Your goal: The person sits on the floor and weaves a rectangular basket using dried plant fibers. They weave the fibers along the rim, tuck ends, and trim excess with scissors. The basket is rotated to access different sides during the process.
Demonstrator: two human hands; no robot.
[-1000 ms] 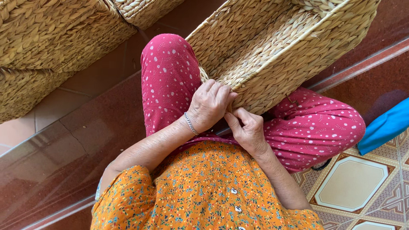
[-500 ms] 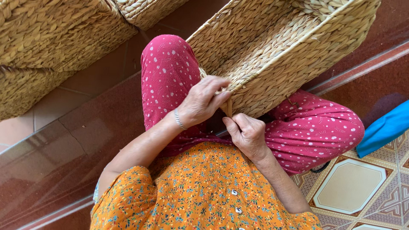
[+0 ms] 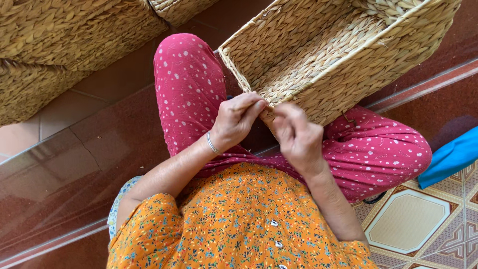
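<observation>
Fingers of the left hand (image 3: 238, 119) and right hand (image 3: 295, 134) pinch together at the near corner of a rectangular woven basket (image 3: 348, 74), which rests tilted on the lap at upper right of the frame. A thin bracelet (image 3: 212, 143) circles the left wrist. Beyond, more woven baskets (image 3: 59, 45) fill the upper left, standing on glossy reddish-brown floor tiles (image 3: 74, 169). Patterned tiles (image 3: 413, 224) lie lower right, beside a blue object (image 3: 450, 157).
</observation>
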